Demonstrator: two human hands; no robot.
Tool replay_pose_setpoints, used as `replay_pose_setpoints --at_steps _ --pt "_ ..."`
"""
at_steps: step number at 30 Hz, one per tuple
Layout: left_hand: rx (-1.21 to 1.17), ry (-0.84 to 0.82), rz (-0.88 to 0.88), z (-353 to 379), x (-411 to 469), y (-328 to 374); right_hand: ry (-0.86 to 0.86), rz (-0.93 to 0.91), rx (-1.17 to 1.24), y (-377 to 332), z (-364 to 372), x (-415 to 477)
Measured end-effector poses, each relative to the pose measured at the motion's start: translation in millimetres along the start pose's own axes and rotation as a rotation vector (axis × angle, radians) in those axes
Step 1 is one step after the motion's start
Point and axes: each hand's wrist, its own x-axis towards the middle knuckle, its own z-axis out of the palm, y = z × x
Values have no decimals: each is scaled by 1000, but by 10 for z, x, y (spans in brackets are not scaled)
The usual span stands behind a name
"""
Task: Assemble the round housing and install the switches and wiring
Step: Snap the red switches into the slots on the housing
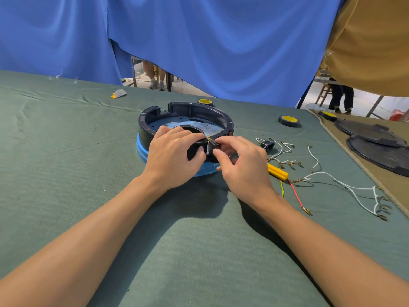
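Head view. Risk, as judged: the switch point(214, 145) jams crooked or slips if it is pressed askew into the round housing point(190, 111) at its near wall.
Right hand point(241, 165): thumb and forefinger pinch the switch.
Left hand point(174, 156): just left of the pinch, fingers curled over the rim, steadying the housing.
Wires point(321, 173): loose, right of the grip.

no readable text, tape roll point(288, 120) labels too blurred
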Motion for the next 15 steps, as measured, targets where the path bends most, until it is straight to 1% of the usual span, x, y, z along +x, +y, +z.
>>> replay_pose_setpoints --at_steps 4,7,15 --pt "-3 -22 -8 -10 -2 6 -39 30 3 -25 -8 71" --pt "0 -33 -6 -15 -7 6 -42 11 -40 -34 -41 75" --pt "5 -15 -10 -1 -8 -5 -54 24 -33 -50 -79 25"
